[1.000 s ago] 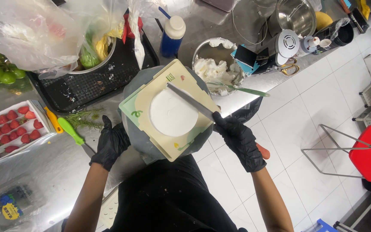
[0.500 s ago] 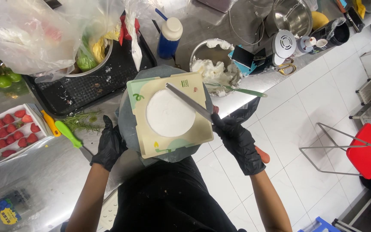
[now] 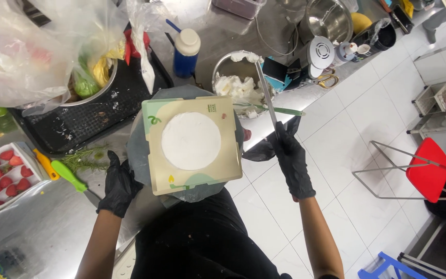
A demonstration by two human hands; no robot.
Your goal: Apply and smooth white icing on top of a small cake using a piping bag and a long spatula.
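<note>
The person's black-gloved right hand (image 3: pixel 291 155) was closed around the handle of a long, narrow metal spatula (image 3: pixel 265 90), its tip over the steel bowl of white cream (image 3: pixel 236 82), seemingly to load it. The black-gloved left hand (image 3: pixel 120 182) rested fingers spread at the grey turntable's (image 3: pixel 136 150) edge, gripping nothing, beside the flat white round cake (image 3: pixel 191 141) centred on its square cream-coloured board (image 3: pixel 156 175).

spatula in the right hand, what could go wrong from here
The right hand holds the long spatula with its tip at the cream bowl; cream might drip on the way back to the white cake. The square board overhangs the turntable, which only the left hand touches, so a nudge could shift it. The green-handled knife lies close to that hand.
</note>
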